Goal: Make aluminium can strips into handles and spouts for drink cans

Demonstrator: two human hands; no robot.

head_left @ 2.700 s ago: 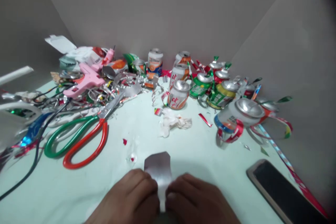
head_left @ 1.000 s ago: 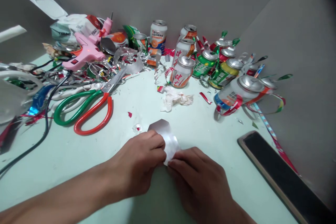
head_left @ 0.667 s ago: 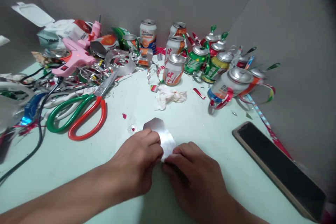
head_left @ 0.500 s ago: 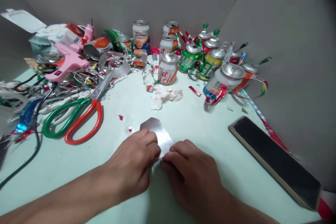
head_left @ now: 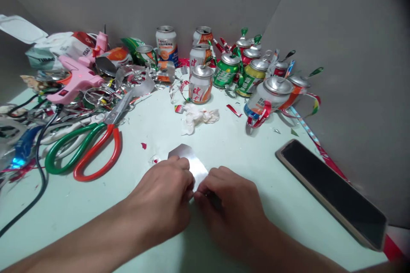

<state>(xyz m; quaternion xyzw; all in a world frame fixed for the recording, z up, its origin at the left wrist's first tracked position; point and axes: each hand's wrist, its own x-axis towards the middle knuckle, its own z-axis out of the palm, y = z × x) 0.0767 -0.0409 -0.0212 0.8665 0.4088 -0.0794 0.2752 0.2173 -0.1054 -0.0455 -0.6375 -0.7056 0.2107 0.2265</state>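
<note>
A silvery sheet of thin metal (head_left: 196,166) with cut corners lies between my hands, low in the middle of the view. My left hand (head_left: 171,192) is closed, its fingers pinching the sheet's left and near edge. My right hand (head_left: 229,198) is closed too, thumb and forefinger gripping the near right edge. The fingertips of both hands almost meet there, and they hide the sheet's near end. Beyond the sheet lies a crumpled white tissue (head_left: 198,117). Scissors (head_left: 110,123) with one green and one red handle rest to the left, blades partly apart.
Small drink cans fitted with lids and strip handles, among them a white can (head_left: 201,87) and a green can (head_left: 226,70), stand at the back. A pink glue gun (head_left: 75,79) sits on metal scraps at left, its black cord (head_left: 40,162) trailing nearer. A phone (head_left: 333,192) lies right.
The whole view has shifted a little, so things appear slightly further left. Both hands keep their pinch on the metal sheet, with only small finger movement.
</note>
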